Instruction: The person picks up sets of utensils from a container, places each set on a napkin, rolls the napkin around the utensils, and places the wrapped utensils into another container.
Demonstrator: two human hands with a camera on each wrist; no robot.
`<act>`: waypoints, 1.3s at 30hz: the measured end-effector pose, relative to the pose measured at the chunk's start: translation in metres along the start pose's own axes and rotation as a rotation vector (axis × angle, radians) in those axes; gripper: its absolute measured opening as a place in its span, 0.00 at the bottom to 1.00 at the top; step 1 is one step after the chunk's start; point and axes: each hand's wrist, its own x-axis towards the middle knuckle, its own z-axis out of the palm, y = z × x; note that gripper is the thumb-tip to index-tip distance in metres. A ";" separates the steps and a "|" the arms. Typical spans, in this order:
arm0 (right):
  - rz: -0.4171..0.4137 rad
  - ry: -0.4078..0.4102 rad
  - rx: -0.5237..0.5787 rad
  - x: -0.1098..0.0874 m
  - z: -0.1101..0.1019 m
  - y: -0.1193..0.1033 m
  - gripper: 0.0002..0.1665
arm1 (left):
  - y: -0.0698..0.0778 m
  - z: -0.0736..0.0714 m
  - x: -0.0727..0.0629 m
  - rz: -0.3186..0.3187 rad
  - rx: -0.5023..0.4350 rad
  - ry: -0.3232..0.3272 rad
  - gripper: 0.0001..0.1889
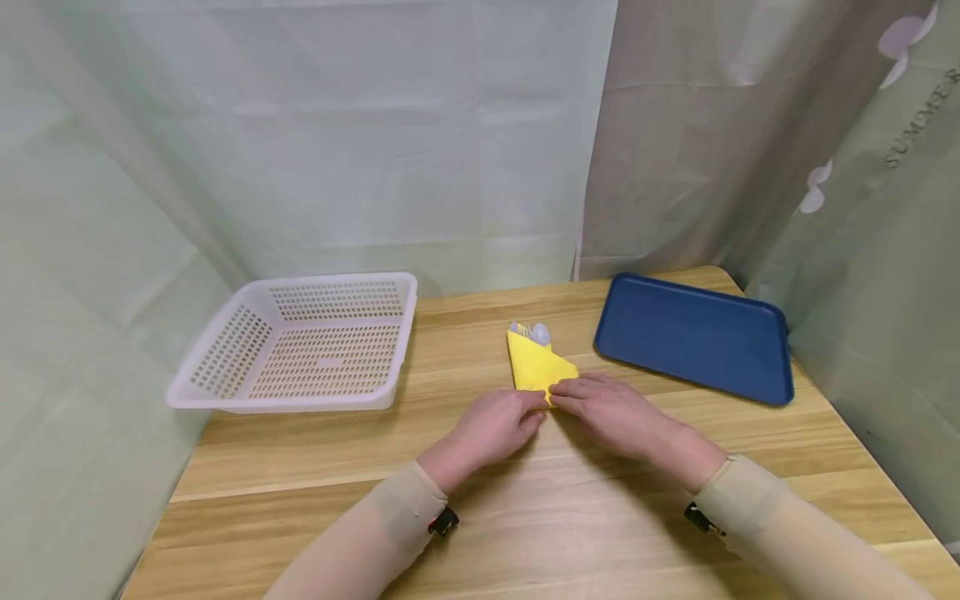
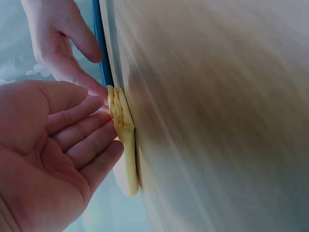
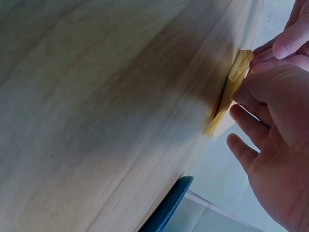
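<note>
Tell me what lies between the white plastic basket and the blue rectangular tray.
Head view: a folded yellow napkin around grey cutlery, the left hand and right hand touching it.

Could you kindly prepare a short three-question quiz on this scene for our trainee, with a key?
1. True or false: the left hand and right hand both touch the folded yellow napkin.
2. What pokes out of the napkin's far end? A) drinking straws; B) fork tines and a pale grey spoon; C) pencils.
3. Fill in: in the head view, the white rectangular perforated basket stands to the napkin's ___, the dark-blue rectangular tray to its ___.

Key: 1 true; 2 B; 3 left, right.
</note>
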 end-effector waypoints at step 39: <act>0.006 -0.053 0.004 0.000 0.003 -0.005 0.30 | -0.016 -0.002 -0.017 0.132 0.310 -0.193 0.32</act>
